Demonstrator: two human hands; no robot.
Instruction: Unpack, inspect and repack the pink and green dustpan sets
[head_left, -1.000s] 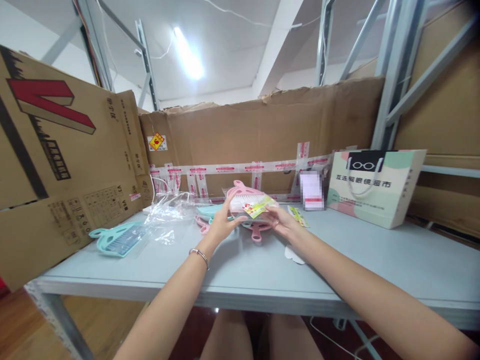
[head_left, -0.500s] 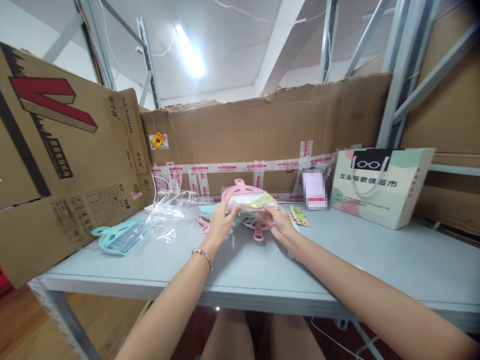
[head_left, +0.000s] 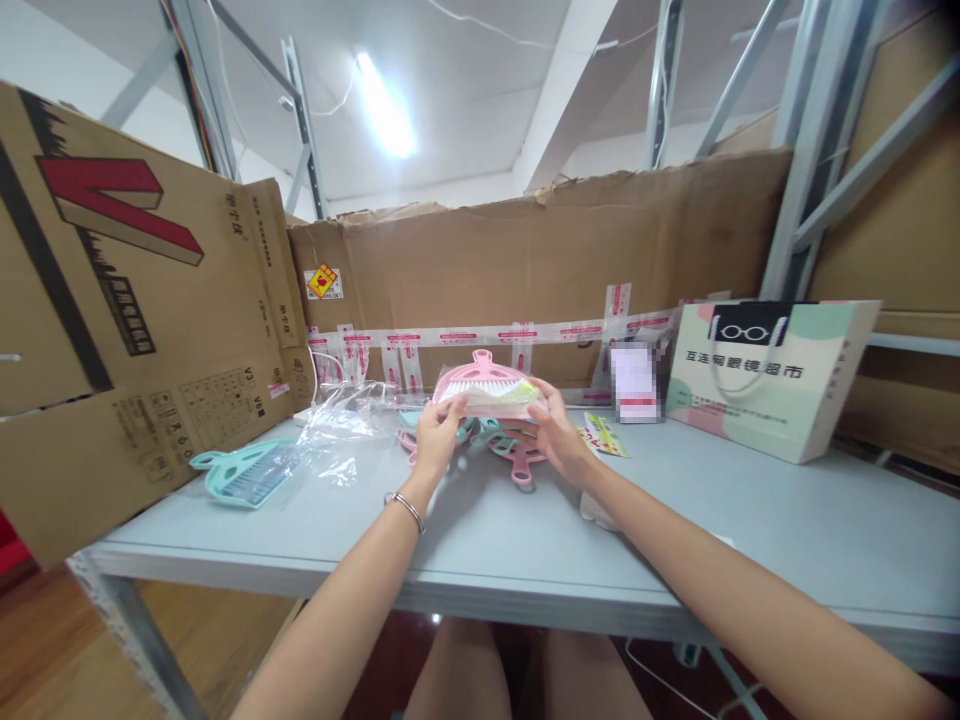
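Both my hands hold a pink mini brush and dustpan set [head_left: 484, 385] with white bristles, raised a little above the grey table [head_left: 750, 520]. My left hand [head_left: 436, 437] grips its left end and my right hand [head_left: 556, 435] grips its right end. A yellow-green label card [head_left: 517, 398] lies against the set's front, between my hands. More pink and teal sets [head_left: 514, 452] lie on the table right beneath.
A teal brush set [head_left: 240, 475] lies at the left beside crumpled clear plastic bags [head_left: 345, 425]. A loose label card [head_left: 604, 435] lies right of my hands. A paper gift bag [head_left: 772, 375] stands at the right. Cardboard walls [head_left: 135, 330] enclose the left and back.
The label card went from standing out in my right fingers to lying flat against the pink set. The set has turned to face me and shifted slightly left, with both hands at its ends.
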